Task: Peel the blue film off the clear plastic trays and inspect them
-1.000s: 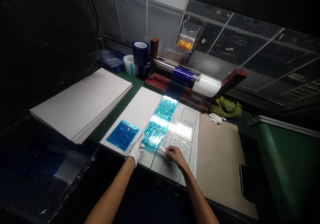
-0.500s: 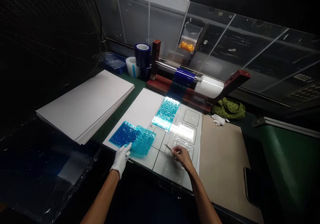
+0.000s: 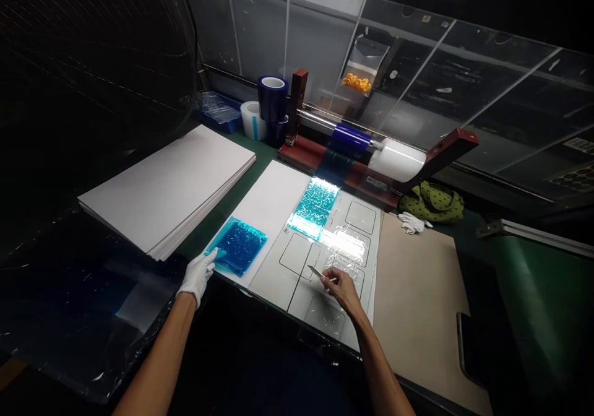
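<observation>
My left hand [image 3: 197,275], in a white glove, pinches the left edge of a blue film sheet [image 3: 242,246]. That sheet lies on a stack of similar film pieces, on white paper at the left of the work area. My bare right hand [image 3: 341,285] is closed on a small knife [image 3: 316,272], its blade pointing up and left above a plate marked with rounded rectangles [image 3: 273,280]. A strip of blue protective film [image 3: 314,208] runs from its roll onto the upper part of the plate. Clear film pieces lie near my right hand.
Behind, a red-brown stand [image 3: 301,150] carries a blue film roll [image 3: 350,140] and a white roll [image 3: 398,159]. A thick paper stack [image 3: 171,187] lies left, with spare rolls [image 3: 273,97] beyond it. At right are brown board [image 3: 417,292], a green pouch [image 3: 431,202] and a phone [image 3: 471,348].
My left hand has moved left, bringing the light-blue film sheet from over the plate onto the darker film stack. My right hand stays nearly in place with the knife. The view has shifted slightly.
</observation>
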Demonstrator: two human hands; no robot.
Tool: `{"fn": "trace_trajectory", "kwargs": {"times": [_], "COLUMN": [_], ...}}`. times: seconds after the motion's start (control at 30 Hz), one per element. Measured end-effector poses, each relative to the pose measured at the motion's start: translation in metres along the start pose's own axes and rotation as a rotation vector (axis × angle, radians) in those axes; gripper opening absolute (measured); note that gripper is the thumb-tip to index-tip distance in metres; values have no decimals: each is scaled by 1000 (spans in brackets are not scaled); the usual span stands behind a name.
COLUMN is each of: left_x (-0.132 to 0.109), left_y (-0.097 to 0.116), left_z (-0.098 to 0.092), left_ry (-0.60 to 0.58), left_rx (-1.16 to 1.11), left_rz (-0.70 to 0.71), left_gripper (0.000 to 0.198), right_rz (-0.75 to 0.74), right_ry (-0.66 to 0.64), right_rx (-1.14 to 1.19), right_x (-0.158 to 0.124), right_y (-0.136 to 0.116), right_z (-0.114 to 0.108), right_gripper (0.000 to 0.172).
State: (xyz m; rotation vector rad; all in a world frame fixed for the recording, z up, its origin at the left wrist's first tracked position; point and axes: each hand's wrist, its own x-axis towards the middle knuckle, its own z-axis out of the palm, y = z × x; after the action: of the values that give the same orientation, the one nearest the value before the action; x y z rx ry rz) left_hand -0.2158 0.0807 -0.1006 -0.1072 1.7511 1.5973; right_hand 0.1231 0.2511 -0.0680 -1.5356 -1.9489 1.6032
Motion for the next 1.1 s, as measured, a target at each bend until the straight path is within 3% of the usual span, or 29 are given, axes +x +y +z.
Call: {"fn": "trace_trajectory", "kwargs": {"times": [0.4,0.5,0.67,0.73,0.8,0.97,1.1], "left_x": [8,5,-10,-21,-33,-57,-58], "left_y": [0,11,38,40,33,-5,-25], "left_z": [2,0,4,16,35,94,134], "left_ry": [37,122,364,292,121,-247,-393], "left_rx": [209,334,521,428,303,154,33], "left_rz": [47,106,358,308,186,-116,-326], "left_gripper": [46,46,60,56,49,41,29], "right_rz": [-31,-64,14,34,58,112,146], "right_ry": [31,69,222,276,319,370,360], "right_rx": [-5,16,-64,-149,-211,-263,-254], "right_x": [1,4,12,18,27,53,70], "right_y": [-2,0,4,2,-2,-11,-16], "right_z": [1,-1,-4,-7,-10,-15,-13], "right_gripper": [19,24,32,29,24,17,13]}}
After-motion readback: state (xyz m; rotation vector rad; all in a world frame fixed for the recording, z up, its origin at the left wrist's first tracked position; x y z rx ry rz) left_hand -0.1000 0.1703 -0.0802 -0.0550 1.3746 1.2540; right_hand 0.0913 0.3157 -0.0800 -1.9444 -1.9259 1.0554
